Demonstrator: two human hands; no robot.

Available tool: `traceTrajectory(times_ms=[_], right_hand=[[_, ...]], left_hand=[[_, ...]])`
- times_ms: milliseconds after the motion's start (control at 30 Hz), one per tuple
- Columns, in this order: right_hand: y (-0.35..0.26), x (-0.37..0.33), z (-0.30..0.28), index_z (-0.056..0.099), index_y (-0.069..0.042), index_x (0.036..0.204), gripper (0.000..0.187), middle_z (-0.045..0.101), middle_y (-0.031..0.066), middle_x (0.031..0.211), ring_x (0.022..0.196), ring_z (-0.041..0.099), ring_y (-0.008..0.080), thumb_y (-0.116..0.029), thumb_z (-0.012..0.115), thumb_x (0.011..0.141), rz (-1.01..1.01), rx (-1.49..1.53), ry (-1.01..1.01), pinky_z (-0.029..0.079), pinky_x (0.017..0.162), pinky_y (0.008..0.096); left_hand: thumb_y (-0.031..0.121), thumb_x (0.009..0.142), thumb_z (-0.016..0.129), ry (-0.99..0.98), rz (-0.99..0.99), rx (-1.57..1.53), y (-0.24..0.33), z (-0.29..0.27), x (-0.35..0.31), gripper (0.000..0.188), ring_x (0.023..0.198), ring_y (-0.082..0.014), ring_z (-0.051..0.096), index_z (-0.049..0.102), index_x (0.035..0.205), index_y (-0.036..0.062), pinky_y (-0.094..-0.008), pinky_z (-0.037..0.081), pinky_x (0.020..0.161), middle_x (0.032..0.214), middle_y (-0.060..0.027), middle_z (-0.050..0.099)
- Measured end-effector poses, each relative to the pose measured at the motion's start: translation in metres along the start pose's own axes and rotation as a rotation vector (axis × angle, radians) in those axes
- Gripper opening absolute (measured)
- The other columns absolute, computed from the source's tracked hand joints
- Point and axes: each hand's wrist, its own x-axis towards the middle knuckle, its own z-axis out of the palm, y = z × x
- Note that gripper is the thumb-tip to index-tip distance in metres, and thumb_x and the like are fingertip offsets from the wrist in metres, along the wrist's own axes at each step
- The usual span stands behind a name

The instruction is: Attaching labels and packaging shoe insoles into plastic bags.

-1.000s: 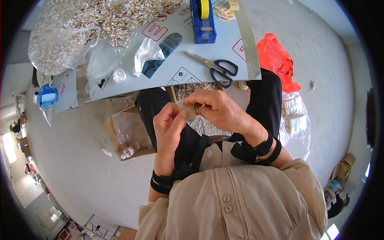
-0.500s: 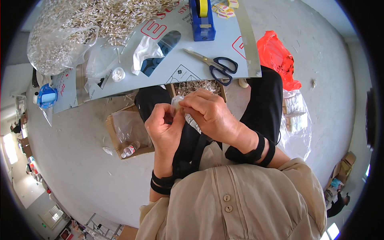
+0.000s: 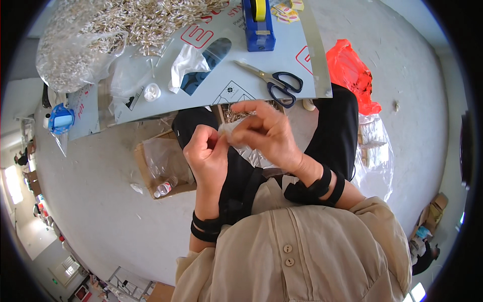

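Above my lap, my left hand [image 3: 207, 151] and my right hand [image 3: 266, 137] meet over a small whitish, see-through piece [image 3: 225, 130], too small and blurred to name. My left thumb and forefinger pinch it from the left. On the other side, my right thumb and forefinger close on it while the other right fingers are raised and spread. Beyond the hands, under the table's front edge, a box of thin sticks [image 3: 235, 115] is partly hidden by my right hand.
On the table [image 3: 221, 90] lie scissors [image 3: 274, 83], a blue tape dispenser [image 3: 260, 38], a crumpled white cloth [image 3: 187, 65], a small white round container [image 3: 152, 92] and a heap of thin sticks [image 3: 146, 25]. A cardboard box [image 3: 146, 168] and a red plastic bag [image 3: 352, 70] flank my legs.
My right hand has opened out, its outer fingers lifting away and spreading. The left hand keeps its pinch in nearly the same place.
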Motion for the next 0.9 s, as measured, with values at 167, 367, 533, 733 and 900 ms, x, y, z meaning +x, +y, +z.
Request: traceTrajectory(times_ms=[167,367,533,733,900], right_hand=[[0.024,0.023,-0.032,0.059,-0.007,0.117,0.039,0.062,0.0055,0.102,0.094,0.055,0.0119,0.003,0.06,0.079,0.034,-0.039,-0.209,0.044,0.077,0.0233],[0.038,0.027,-0.02,0.066,-0.008,0.109,0.037,0.064,0.0034,0.102,0.093,0.057,0.0125,-0.007,0.074,0.073,0.171,0.279,-0.523,0.047,0.079,0.0267],[0.032,0.027,-0.015,0.067,-0.005,0.103,0.032,0.065,0.001,0.09,0.082,0.058,0.0097,-0.001,0.072,0.072,0.127,0.224,-0.48,0.048,0.075,0.0254],[0.03,0.033,-0.021,0.066,-0.001,0.085,0.02,0.062,0.0001,0.076,0.07,0.056,0.0088,0.004,0.072,0.067,0.093,0.093,-0.524,0.046,0.066,0.0237],[0.048,0.035,-0.03,0.064,0.001,0.072,0.013,0.061,0.0019,0.072,0.067,0.057,0.0103,0.0,0.075,0.065,0.138,0.205,-0.704,0.045,0.064,0.0242]], left_hand=[[-0.005,0.073,0.069,-0.134,-0.157,-0.27,-0.001,-0.009,0.0,0.025,0.055,-0.0044,0.038,0.046,0.068,0.0028,-0.0189,0.033,0.049,0.062,0.0036,0.045],[-0.008,0.07,0.066,-0.171,-0.144,-0.476,-0.011,-0.011,0.004,0.032,0.054,-0.0043,0.032,0.038,0.064,0.0055,-0.0206,0.03,0.048,0.058,0.0059,0.037],[-0.011,0.062,0.061,-0.081,-0.03,0.098,-0.001,-0.006,-0.003,0.032,0.05,-0.0102,0.03,0.033,0.061,0.0044,-0.0256,0.028,0.044,0.054,-0.002,0.032],[-0.006,0.063,0.068,-0.152,0.051,0.337,0.005,-0.002,-0.004,0.029,0.047,-0.0268,0.044,0.04,0.065,0.0026,-0.0359,0.036,0.045,0.055,-0.0086,0.042],[-0.002,0.064,0.072,-0.445,0.375,0.292,0.007,-0.01,0.0,0.032,0.049,-0.0253,0.045,0.04,0.066,0.0011,-0.0354,0.037,0.045,0.059,-0.0091,0.042]])
